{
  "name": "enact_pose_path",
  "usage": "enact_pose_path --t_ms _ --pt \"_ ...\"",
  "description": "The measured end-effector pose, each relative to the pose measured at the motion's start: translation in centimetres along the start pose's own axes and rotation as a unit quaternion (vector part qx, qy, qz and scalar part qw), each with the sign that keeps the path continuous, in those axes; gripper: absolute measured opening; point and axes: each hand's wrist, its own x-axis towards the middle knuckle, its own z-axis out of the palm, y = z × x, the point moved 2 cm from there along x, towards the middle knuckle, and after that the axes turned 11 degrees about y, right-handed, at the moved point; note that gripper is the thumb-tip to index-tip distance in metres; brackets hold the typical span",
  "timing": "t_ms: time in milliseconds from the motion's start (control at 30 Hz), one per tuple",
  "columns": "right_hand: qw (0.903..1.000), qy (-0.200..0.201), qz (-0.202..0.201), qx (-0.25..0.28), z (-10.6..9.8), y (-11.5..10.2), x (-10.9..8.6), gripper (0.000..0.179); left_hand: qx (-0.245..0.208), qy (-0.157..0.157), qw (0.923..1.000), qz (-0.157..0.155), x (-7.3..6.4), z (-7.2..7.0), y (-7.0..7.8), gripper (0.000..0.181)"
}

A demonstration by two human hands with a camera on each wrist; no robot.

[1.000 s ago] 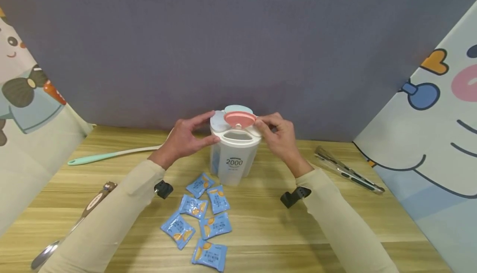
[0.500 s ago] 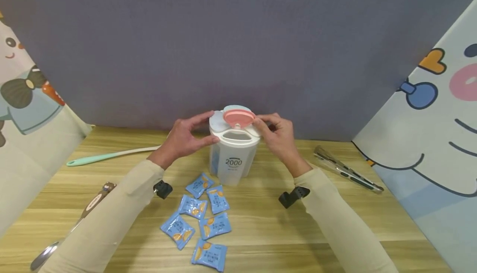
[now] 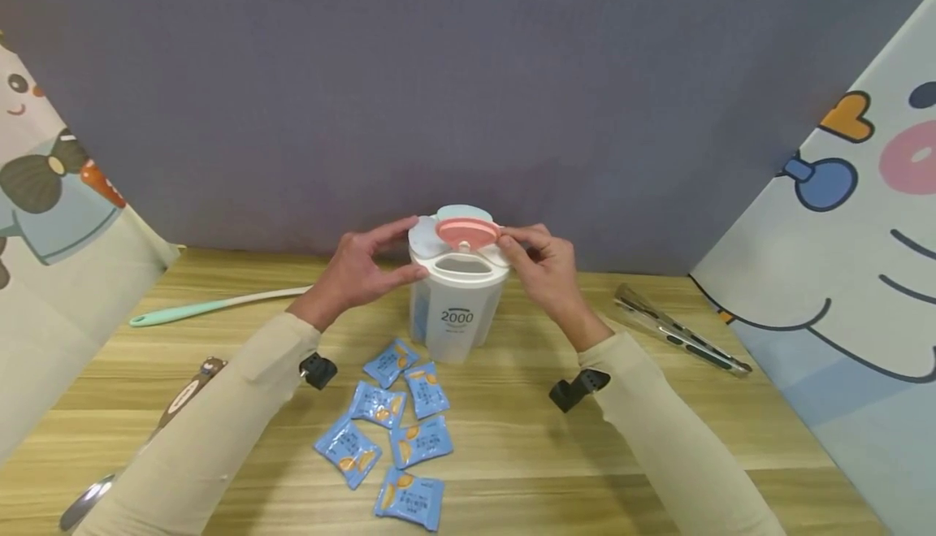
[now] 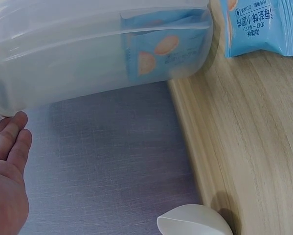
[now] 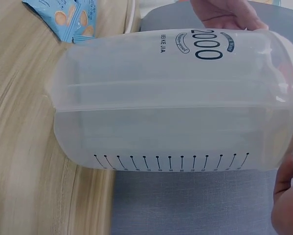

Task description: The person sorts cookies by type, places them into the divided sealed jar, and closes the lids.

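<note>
A tall translucent storage container (image 3: 457, 321) stands upright near the grey back wall, marked 2000. Blue snack packets (image 4: 168, 51) show through its left side in the left wrist view. Its white top carries a pink lid (image 3: 468, 233), raised at a slant, with a pale blue lid (image 3: 464, 213) behind. My left hand (image 3: 358, 268) holds the container's upper left side, thumb in front and fingers behind. With thumb and index finger, my right hand (image 3: 544, 264) pinches the right edge of the pink lid. Its other fingers are partly hidden.
Several blue snack packets (image 3: 420, 442) lie in front of the container. Metal tongs (image 3: 680, 331) are on the right. At the left are a long mint-handled utensil (image 3: 219, 305) and a bear-handled spoon (image 3: 91, 497), the spoon partly covered by the left sleeve.
The head view has shifted very slightly. The pink lid's slant changes a little under the right hand's fingers; both hands keep their places at the container.
</note>
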Motion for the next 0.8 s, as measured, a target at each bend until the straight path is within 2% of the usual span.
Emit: enact_pose_path --t_ms 233,433,800 --pt "1.0000 0.001 0.002 0.003 -0.05 -0.04 -0.18 0.013 0.004 0.002 1.0000 0.000 0.07 -0.02 -0.07 0.070" --pt "0.9997 0.003 -0.018 0.014 -0.11 -0.03 -0.28 0.012 0.004 0.002 1.0000 0.004 0.05 0.07 -0.09 0.070" --pt "0.9996 0.018 -0.008 -0.020 0.25 -0.21 0.03 0.010 0.007 0.004 0.9999 0.007 -0.03 0.10 -0.19 0.070"
